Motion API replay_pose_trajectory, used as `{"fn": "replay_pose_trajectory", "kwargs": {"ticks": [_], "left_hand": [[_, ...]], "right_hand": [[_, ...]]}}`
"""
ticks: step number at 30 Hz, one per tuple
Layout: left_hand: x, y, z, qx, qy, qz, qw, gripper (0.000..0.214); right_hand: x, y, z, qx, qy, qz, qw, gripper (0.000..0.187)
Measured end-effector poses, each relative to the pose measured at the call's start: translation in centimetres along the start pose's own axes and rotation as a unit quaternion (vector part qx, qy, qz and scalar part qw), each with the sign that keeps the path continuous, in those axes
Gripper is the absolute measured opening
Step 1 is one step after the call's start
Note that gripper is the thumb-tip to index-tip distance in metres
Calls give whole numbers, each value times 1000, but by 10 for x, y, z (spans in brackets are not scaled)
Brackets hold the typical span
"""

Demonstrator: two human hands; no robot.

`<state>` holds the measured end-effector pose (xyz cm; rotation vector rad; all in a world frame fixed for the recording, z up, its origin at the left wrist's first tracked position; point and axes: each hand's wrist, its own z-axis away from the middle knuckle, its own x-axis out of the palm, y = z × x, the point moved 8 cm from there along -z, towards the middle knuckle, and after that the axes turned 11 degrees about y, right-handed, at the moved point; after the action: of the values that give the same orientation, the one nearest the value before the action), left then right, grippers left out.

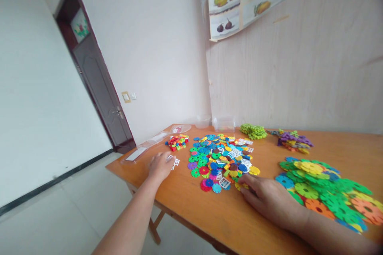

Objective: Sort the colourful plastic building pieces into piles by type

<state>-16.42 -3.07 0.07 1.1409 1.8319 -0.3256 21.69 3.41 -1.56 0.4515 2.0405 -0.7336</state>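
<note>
On the left of the table, my left hand [160,166] has its fingers curled down over small white window-shaped pieces [176,162]; one shows at its fingertips, another lies just beside them. My right hand [266,195] is low at the near right edge of a mixed pile [209,155] of notched plastic discs and white window pieces. Its thumb and forefinger are a little apart, with a yellow disc [238,186] by the tips. More white window pieces, such as a white lattice piece [224,183], lie among the blue, green, red and yellow discs.
A heap of larger notched discs [317,191] lies right of my right forearm. Behind are green snowflake pieces [253,131], purple pieces [295,140], a small red-and-yellow pile [177,142] and clear plastic containers [224,123]. Clear packaging [143,149] lies along the wooden table's [191,211] left edge.
</note>
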Motion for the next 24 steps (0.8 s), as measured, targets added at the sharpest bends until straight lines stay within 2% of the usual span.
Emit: {"fn": "replay_pose_trajectory", "kwargs": {"ticks": [4, 8, 16, 24], "left_hand": [[10, 10, 4, 38, -45, -6, 998, 56], [17, 11, 3, 63, -69, 7, 996, 41], [24, 5, -1, 67, -54, -47, 995, 38], [10, 13, 4, 49, -14, -53, 997, 39]], "right_hand": [[-1, -2, 0, 0, -6, -1, 1000, 23], [-1, -3, 0, 0, -11, -5, 1000, 22], [-2, -3, 1, -12, -7, 7, 1000, 22], [-4, -5, 0, -10, -9, -5, 1000, 20]]}}
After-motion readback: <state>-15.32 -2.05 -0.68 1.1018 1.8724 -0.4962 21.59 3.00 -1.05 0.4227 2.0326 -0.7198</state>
